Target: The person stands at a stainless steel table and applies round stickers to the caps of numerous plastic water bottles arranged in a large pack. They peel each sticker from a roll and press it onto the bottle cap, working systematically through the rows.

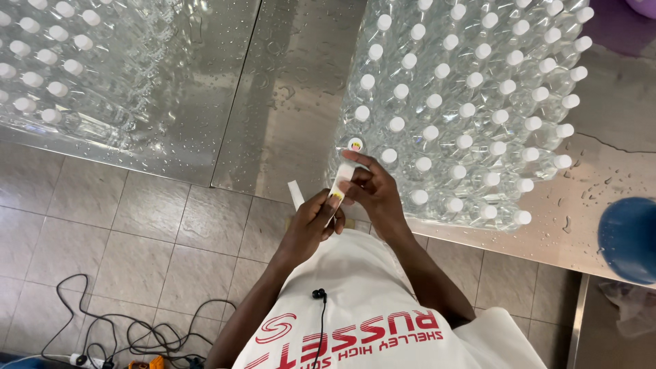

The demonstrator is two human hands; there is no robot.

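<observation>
Both hands meet at the near edge of the steel bench (294, 102), just in front of the right bottle block (471, 109). Left hand (311, 225) has its fingers closed on the lower end of a white sticker strip (339, 183); a small yellow-red sticker (336, 196) shows on the strip right at the fingertips. Right hand (372, 191) is closed on the strip's upper end, thumb and index pinching it, the other fingers curled. Strip runs roughly upright between the two hands, slightly tilted. A loose white tail of backing (295, 195) sticks out to the left of the left hand, over the bench edge. Just above the right hand, the nearest corner bottle has a round yellow-red sticker on its cap (355, 144); all other caps in that block are plain white. Second bottle block (55, 61) sits on the far left of the bench, well apart from the hands. Bench is wet, with droplets between the blocks. Blue round object (629, 239) at the right edge, can't tell what it is. Black cables (130, 328) on the tiled floor (109, 232), lower left.
</observation>
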